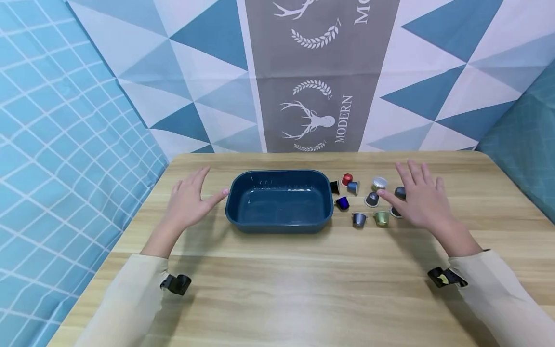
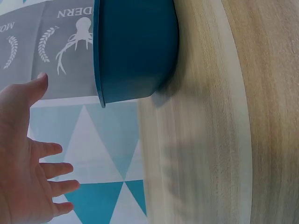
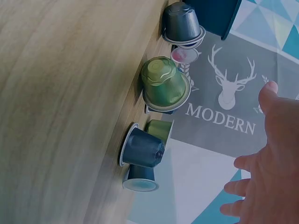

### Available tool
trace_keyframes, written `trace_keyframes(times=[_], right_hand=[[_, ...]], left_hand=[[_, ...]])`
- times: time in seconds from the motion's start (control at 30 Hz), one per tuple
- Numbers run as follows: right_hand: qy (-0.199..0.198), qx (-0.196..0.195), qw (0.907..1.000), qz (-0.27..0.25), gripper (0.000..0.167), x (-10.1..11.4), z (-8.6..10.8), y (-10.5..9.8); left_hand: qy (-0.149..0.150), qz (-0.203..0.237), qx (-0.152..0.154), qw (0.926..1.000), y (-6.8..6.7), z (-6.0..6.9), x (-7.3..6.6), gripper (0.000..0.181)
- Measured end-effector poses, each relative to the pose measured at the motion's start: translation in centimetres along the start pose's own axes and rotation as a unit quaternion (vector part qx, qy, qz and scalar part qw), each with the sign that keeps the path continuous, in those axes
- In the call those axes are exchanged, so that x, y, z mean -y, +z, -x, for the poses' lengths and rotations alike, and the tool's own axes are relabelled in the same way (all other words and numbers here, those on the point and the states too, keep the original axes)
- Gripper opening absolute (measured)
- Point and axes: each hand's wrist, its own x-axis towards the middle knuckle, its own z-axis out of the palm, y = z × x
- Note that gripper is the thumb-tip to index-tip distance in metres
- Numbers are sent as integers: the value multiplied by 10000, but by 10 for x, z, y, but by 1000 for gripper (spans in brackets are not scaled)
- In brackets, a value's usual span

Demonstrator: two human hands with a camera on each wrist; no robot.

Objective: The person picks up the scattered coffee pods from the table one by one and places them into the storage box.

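A dark blue rectangular dish [image 1: 279,228] stands on the wooden table. My left hand [image 1: 188,200] hovers just left of it, fingers spread and thumb toward the dish's rim, holding nothing. To the dish's right lie several coffee capsules, among them a red one [image 1: 347,179], a bright blue one [image 1: 342,203], a grey one [image 1: 359,220] and a green one [image 1: 382,218]. Over the right end of this group is my right hand [image 1: 422,200], empty, with fingers spread; it partly hides a dark capsule [image 1: 395,212]. The right wrist view shows a dark blue capsule [image 3: 142,147] near that hand.
Behind the wooden table [image 1: 277,289] hangs a patterned cloth [image 1: 208,82] with a grey deer panel. Blue checked fabric [image 1: 56,144] covers the left side, and teal fabric [image 1: 520,140] is at the right. Each wrist carries a black strap-mounted device [image 1: 178,284].
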Motion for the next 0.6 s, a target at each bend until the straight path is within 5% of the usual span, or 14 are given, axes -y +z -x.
trace_keyframes(times=[0.27, 0.6], right_hand=[[-119, -31, 9999, -68, 87, 3, -2, -2], [98, -145, 9994, -295, 78, 6, 0, -5]], left_hand=[[-18, 300, -16, 9995, 1, -1, 0, 79], [-327, 1021, 454, 9932, 4, -4, 5, 76]])
